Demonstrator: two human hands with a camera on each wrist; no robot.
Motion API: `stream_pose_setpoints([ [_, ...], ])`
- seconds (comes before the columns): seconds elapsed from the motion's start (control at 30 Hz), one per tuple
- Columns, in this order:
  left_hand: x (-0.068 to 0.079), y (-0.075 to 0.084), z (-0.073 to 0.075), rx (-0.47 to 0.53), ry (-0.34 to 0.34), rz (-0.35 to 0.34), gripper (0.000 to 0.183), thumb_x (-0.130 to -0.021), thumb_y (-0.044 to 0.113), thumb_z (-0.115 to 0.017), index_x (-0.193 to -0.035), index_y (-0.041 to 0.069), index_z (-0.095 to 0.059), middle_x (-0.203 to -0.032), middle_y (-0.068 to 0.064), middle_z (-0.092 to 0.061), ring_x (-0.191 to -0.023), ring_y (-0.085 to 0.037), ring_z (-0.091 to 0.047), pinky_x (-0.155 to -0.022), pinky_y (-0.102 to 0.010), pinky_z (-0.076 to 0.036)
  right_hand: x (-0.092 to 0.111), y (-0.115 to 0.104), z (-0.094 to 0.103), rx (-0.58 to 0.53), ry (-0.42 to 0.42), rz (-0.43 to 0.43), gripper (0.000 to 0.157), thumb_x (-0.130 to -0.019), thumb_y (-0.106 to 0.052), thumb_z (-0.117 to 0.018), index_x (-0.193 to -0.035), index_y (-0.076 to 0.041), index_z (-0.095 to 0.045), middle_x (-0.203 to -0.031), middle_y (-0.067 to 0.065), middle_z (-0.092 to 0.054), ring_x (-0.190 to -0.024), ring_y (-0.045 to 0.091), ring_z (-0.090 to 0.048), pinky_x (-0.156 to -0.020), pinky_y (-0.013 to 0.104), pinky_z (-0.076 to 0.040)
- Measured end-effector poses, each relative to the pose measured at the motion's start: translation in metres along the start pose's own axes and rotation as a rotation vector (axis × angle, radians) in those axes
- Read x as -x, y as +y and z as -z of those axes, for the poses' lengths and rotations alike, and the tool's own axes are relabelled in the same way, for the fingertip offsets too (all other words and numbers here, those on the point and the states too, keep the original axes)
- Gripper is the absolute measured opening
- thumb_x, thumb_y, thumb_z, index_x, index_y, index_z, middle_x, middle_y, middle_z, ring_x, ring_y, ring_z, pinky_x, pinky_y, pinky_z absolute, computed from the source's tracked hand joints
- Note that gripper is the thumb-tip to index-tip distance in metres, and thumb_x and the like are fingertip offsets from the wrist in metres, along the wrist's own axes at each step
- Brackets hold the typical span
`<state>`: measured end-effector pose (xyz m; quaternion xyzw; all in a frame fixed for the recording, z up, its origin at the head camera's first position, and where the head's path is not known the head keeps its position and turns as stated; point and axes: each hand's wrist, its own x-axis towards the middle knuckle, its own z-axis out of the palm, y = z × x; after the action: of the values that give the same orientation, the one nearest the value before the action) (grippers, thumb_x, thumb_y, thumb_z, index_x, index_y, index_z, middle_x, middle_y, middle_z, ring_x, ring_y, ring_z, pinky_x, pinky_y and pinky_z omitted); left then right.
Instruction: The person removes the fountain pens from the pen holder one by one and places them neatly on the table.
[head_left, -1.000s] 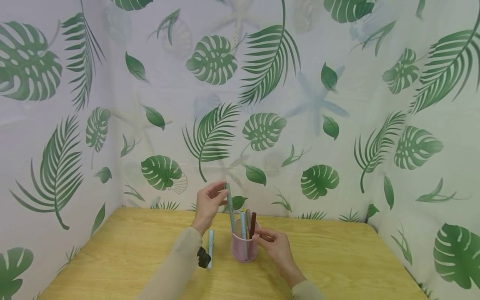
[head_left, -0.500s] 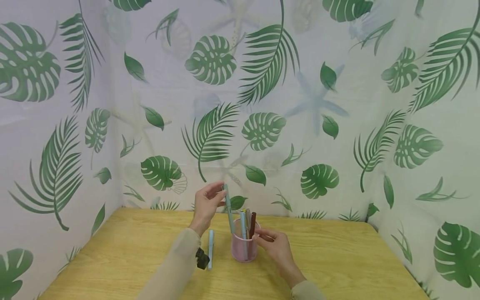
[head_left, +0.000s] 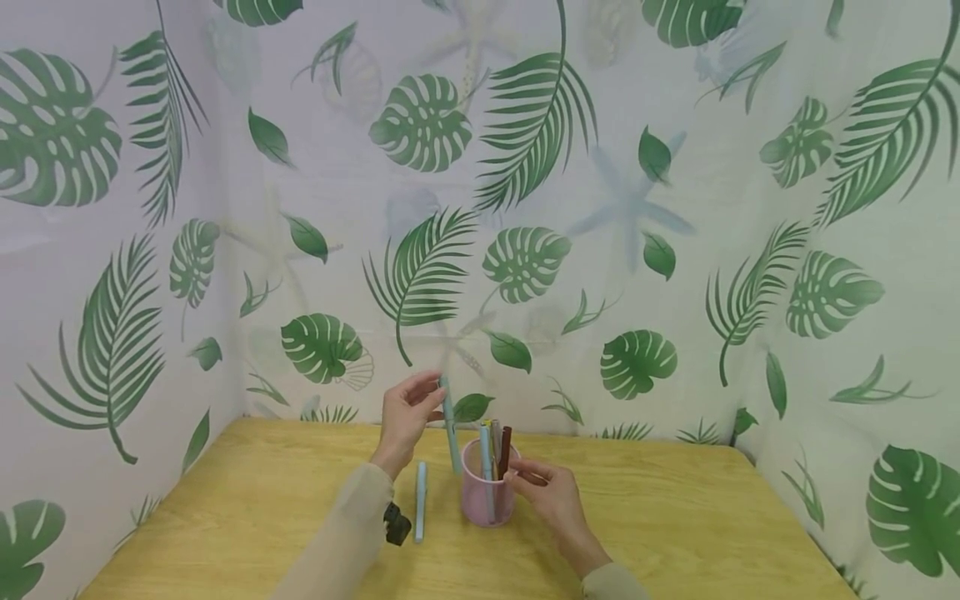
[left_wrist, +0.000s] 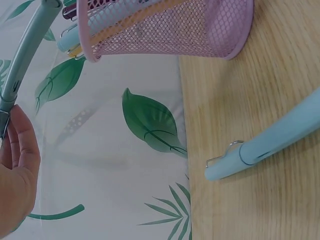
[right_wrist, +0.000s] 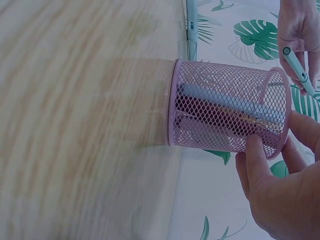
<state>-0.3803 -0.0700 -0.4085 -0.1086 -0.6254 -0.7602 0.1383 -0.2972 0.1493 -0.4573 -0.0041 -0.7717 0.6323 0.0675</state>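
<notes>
My left hand pinches a green pen near its top end. The pen hangs upright, slightly tilted, just left of the pink mesh pen holder. With thumb and fingers my right hand grips the holder's rim on its right side; the right wrist view shows the thumb on the mesh wall. Inside the holder stand several pens, among them a light blue pen and a dark red pen. Another light blue pen with a metal clip lies on the table, left of the holder.
The wooden table runs back to a white leaf-patterned curtain, which also closes both sides. A small black device sits at my left wrist, close beside the lying pen.
My left hand has drawn the green pen out of the holder and moved it a little left and down. My right hand keeps its hold on the rim.
</notes>
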Motion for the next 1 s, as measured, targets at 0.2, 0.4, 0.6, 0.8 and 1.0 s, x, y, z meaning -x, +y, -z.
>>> stream_pose_setpoints([
  [0.2, 0.003, -0.004, 0.003, -0.003, -0.013, 0.019, 0.032, -0.088, 0.002, -0.071, -0.119, -0.002, -0.065, -0.095, -0.004, -0.07, -0.079, -0.011, -0.067, -0.07, -0.037, -0.061, 0.001, 0.0, 0.0, -0.003, 0.009, 0.004, 0.03, -0.086, -0.015, -0.076, -0.11, 0.003, -0.071, -0.127, 0.023, -0.062, -0.114, 0.036, -0.063, -0.094, 0.043, -0.054],
  [0.4, 0.007, -0.008, 0.009, 0.022, -0.024, 0.026, 0.032, -0.087, 0.001, -0.071, -0.118, -0.004, -0.065, -0.094, -0.004, -0.069, -0.079, -0.012, -0.067, -0.066, -0.031, -0.06, 0.001, 0.001, 0.0, -0.008, 0.006, 0.005, 0.03, -0.086, -0.016, -0.076, -0.109, 0.003, -0.071, -0.127, 0.023, -0.063, -0.114, 0.036, -0.063, -0.093, 0.042, -0.055],
  [0.6, 0.009, -0.014, 0.018, 0.025, -0.034, 0.046, 0.033, -0.088, 0.001, -0.07, -0.12, -0.006, -0.063, -0.093, -0.005, -0.068, -0.078, -0.013, -0.067, -0.068, -0.033, -0.061, 0.001, 0.001, -0.002, -0.021, 0.0, 0.004, 0.03, -0.086, -0.015, -0.076, -0.109, 0.003, -0.072, -0.126, 0.022, -0.063, -0.114, 0.036, -0.063, -0.093, 0.041, -0.055],
  [0.8, 0.008, -0.018, 0.023, 0.018, -0.041, 0.056, 0.036, -0.087, 0.003, -0.072, -0.12, -0.008, -0.062, -0.092, -0.005, -0.068, -0.076, -0.012, -0.067, -0.068, -0.033, -0.061, 0.001, 0.001, -0.001, -0.025, -0.003, 0.01, 0.03, -0.087, -0.015, -0.075, -0.11, 0.004, -0.071, -0.127, 0.023, -0.063, -0.115, 0.037, -0.062, -0.093, 0.042, -0.055],
  [1.0, 0.01, -0.02, 0.029, -0.014, -0.039, 0.055, 0.032, -0.087, 0.004, -0.072, -0.117, -0.005, -0.065, -0.094, -0.006, -0.067, -0.077, -0.013, -0.067, -0.069, -0.035, -0.061, 0.001, 0.001, -0.002, -0.027, 0.006, 0.009, 0.029, -0.086, -0.013, -0.075, -0.109, 0.004, -0.071, -0.125, 0.022, -0.064, -0.114, 0.035, -0.064, -0.092, 0.04, -0.056],
])
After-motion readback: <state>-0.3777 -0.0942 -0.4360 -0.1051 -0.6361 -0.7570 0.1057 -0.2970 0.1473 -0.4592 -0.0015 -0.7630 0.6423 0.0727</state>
